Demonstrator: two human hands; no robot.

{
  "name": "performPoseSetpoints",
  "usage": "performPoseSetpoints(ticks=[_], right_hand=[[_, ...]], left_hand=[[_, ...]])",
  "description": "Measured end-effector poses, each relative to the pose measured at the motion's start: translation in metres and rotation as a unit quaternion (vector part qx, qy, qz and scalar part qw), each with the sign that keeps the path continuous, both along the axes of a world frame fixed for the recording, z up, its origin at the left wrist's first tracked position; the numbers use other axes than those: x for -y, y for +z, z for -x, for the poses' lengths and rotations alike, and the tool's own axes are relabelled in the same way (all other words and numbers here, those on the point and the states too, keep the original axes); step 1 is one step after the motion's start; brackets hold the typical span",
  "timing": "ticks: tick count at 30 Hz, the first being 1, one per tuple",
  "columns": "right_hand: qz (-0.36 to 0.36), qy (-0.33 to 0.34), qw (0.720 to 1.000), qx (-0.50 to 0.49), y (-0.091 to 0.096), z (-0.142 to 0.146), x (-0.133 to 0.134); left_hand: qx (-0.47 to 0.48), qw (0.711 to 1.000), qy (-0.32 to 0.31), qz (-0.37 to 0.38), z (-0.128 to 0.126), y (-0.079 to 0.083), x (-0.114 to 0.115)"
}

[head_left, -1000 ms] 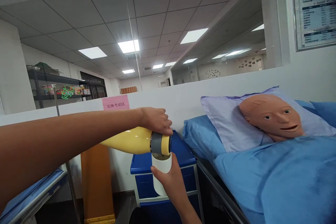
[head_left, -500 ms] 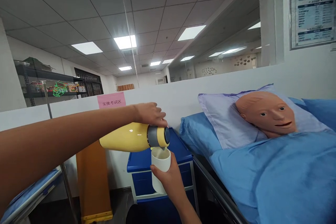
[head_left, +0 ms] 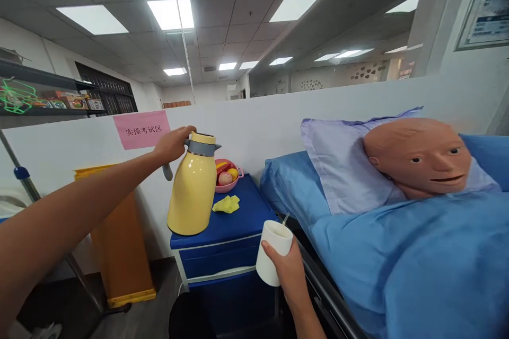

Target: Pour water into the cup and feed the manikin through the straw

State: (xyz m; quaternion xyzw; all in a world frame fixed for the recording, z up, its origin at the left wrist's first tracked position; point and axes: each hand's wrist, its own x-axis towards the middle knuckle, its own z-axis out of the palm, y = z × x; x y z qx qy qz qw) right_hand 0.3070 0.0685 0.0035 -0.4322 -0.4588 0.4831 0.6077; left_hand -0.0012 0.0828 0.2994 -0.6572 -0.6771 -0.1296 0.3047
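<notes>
My left hand [head_left: 175,144] is closed round the grey handle at the top of a yellow thermos jug [head_left: 193,193]. The jug is nearly upright over the left part of the blue bedside cabinet top [head_left: 250,206]; whether its base touches the top I cannot tell. My right hand [head_left: 288,267] is wrapped round a white cup [head_left: 272,254], tilted slightly, in front of the cabinet's right side. A short clear straw or stick [head_left: 286,218] shows at the cup's rim. A crumpled yellow cloth [head_left: 226,204] lies on the cabinet beside the jug.
A pink basket of fruit [head_left: 227,187] stands at the cabinet's back. To the right, a manikin [head_left: 421,156] lies on a lilac pillow [head_left: 330,164] under a blue quilt [head_left: 358,259]. A dark bed rail [head_left: 334,304] runs close to my right hand. A metal pole [head_left: 75,267] stands left.
The jug has gone from tipped over the cup to nearly upright, moving left and down toward the cabinet. The cup has moved right, away from the jug. My view has tilted down.
</notes>
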Motion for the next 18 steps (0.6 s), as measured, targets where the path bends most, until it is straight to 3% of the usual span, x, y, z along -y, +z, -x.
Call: performPoseSetpoints(ticks=[7,10,18], right_hand=[[0.055,-0.021,0.998,0.036,-0.042,0.002,-0.028],[0.074,-0.012,0.996,0.049,-0.053,0.003,-0.035],[0.041,-0.035,0.997,0.050,-0.072,0.005,-0.053]], left_hand=[[0.080,0.992,0.097,-0.025,0.050,-0.048,-0.039],[0.081,0.986,0.146,-0.030,0.061,-0.072,-0.046],[0.108,0.976,0.182,-0.053,0.085,-0.127,-0.054]])
